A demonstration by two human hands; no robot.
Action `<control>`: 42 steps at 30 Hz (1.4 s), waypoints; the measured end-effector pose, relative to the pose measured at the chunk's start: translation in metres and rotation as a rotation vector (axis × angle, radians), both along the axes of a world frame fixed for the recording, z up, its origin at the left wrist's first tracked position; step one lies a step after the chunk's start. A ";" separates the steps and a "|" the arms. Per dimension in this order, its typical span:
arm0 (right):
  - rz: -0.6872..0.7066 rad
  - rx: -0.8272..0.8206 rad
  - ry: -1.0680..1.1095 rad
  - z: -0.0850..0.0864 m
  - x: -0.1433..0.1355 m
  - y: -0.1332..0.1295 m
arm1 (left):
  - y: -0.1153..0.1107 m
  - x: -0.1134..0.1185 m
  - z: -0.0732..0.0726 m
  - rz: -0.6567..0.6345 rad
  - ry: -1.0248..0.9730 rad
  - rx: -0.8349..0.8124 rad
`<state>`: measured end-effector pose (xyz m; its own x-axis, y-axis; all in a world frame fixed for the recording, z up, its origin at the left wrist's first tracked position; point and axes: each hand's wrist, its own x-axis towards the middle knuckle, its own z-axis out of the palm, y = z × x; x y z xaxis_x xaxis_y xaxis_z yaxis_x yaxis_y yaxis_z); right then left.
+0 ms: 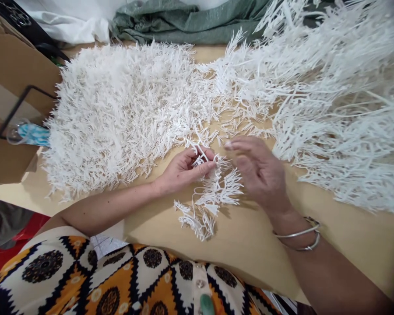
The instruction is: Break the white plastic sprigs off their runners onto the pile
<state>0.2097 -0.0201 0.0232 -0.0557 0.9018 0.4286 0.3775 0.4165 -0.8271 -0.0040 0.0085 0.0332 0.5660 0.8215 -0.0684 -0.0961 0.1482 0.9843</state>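
Note:
My left hand (192,168) pinches a white feathery plastic sprig (219,188) between thumb and fingers, near the middle of the table. Its fringed branches hang down toward me, and the lowest tuft lies over the bare table surface. Just right of the sprig is my right hand (261,173), slightly blurred, with fingers loosely bent and apart and nothing visible in them. A bangle circles that wrist. Beyond my left hand spreads a thick pile of short white sprigs (124,109). Longer white branching strands (348,140) are heaped beyond and to the right of my right hand.
A cardboard box (16,96) stands at the left edge, with a black wire handle and a clear container (29,133) with blue-and-white contents beside it. Green cloth (184,22) and white cloth (68,26) lie along the back of the tan table (249,245).

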 end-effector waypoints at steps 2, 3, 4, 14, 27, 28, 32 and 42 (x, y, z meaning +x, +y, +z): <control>0.122 -0.047 0.015 0.001 -0.004 -0.001 | 0.000 0.001 0.000 0.003 -0.013 0.015; 0.149 -0.067 0.028 0.000 -0.005 -0.002 | 0.000 0.001 -0.001 0.007 -0.020 0.022; 0.161 -0.083 0.044 -0.001 -0.006 -0.002 | 0.000 0.002 -0.001 0.013 -0.023 0.029; 0.155 -0.033 0.026 -0.001 -0.007 -0.002 | -0.002 0.004 -0.004 0.036 0.091 0.126; 0.139 -0.143 0.139 -0.007 -0.006 -0.003 | -0.006 0.002 -0.005 0.036 0.143 0.097; 0.150 -0.148 0.161 -0.007 -0.006 -0.003 | -0.007 0.002 -0.005 0.034 0.141 0.086; 0.201 -0.166 0.218 -0.008 -0.006 -0.003 | -0.006 0.004 -0.003 0.035 0.128 0.082; 0.047 -0.167 0.024 -0.002 -0.011 -0.006 | 0.000 0.001 0.003 -0.042 0.133 0.061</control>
<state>0.1983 -0.0260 0.0209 -0.0912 0.9572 0.2746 0.3398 0.2891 -0.8949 -0.0027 0.0085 0.0359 0.5895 0.8021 -0.0958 0.0410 0.0887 0.9952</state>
